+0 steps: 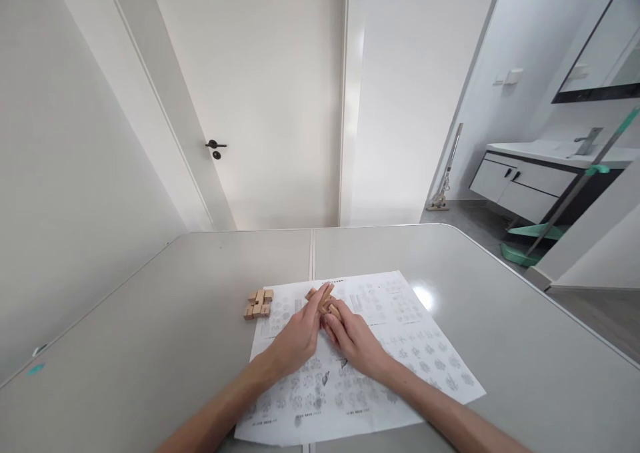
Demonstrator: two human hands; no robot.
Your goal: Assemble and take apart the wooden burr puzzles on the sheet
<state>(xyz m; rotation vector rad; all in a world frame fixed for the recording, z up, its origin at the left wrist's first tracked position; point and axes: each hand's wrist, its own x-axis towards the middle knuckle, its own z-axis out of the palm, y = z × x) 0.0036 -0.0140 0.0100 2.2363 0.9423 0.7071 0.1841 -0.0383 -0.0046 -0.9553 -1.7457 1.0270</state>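
Over a printed sheet, my left hand (299,336) and my right hand (356,338) meet, both closed around a wooden block puzzle (326,300). Its light brown pieces stick out between and above my fingers; the lower part is hidden by the hands. The white instruction sheet (430,346) lies flat beneath, covered with rows of small grey figures and lines of print. To the left of my left hand, a few notched wooden pieces (259,304) lie close together at the sheet's upper left edge, touched by neither hand.
The grey table (165,346) has a seam running down its middle. Beyond its far edge stands a white door (270,106) with a black handle (215,144). At the right are a washbasin cabinet (525,180), a mop (447,173) and a green dustpan (520,254).
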